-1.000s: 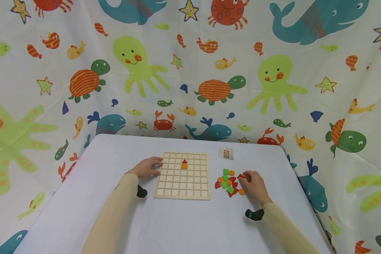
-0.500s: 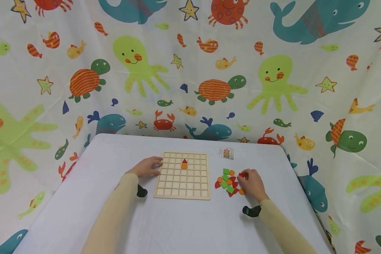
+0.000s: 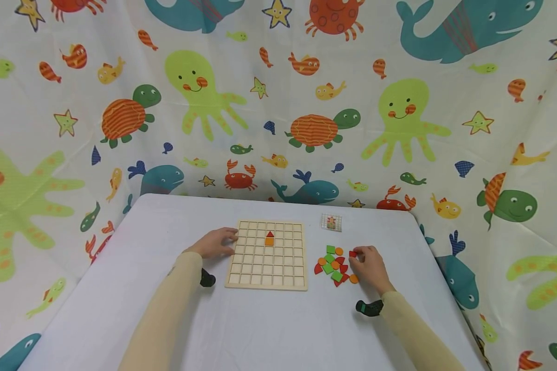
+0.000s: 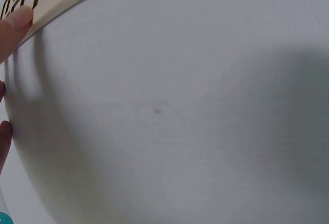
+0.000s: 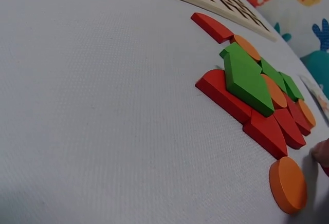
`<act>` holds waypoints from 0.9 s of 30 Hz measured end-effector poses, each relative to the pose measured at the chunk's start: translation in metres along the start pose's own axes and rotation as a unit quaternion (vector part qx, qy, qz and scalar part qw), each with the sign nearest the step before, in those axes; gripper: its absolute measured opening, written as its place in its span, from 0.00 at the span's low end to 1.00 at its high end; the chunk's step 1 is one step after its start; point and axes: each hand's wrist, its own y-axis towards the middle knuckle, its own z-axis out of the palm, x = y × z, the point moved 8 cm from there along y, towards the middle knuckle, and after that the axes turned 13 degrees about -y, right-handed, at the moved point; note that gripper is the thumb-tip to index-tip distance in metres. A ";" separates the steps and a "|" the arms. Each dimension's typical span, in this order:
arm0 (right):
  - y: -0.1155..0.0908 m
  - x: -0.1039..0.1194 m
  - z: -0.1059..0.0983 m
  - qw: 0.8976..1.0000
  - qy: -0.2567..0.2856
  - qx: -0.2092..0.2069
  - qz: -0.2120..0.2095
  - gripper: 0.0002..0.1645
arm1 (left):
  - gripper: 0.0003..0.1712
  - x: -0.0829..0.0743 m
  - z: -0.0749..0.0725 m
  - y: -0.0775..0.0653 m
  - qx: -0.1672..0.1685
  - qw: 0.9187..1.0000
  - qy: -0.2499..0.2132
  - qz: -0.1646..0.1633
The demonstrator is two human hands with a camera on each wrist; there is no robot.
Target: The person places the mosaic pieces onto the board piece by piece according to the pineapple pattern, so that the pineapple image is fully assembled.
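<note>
In the head view, my left hand (image 3: pixel 213 242) rests at the left edge of a wooden grid board (image 3: pixel 265 285), fingers spread along its side. The left wrist view has the thumb (image 4: pixel 20 18) on the board's pale rim. Two pieces sit one above the other in the grid: a red triangle (image 3: pixel 270 234) and an orange square (image 3: pixel 269 241). My right hand (image 3: pixel 370 266) pinches a small red piece (image 3: pixel 353 254) between thumb and fingertips, which partly hide its shape. It is at the right side of a loose pile with green squares (image 3: pixel 330 249), orange discs (image 5: pixel 289 185) and red pieces (image 5: pixel 266 133).
A small card (image 3: pixel 331 222) with a grid and a coloured picture lies behind the pile. All this is on a white-covered table (image 3: pixel 278 330). A curtain (image 3: pixel 269 103) printed with sea animals hangs behind and around it.
My right hand has shifted slightly away from me, and the red piece in its fingers has turned a little. The left hand stays at the board's edge.
</note>
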 end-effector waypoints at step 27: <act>0.028 0.063 0.012 0.996 0.092 0.008 -0.002 0.23 | 0.28 0.004 0.001 0.001 -0.001 1.000 -0.001 -0.013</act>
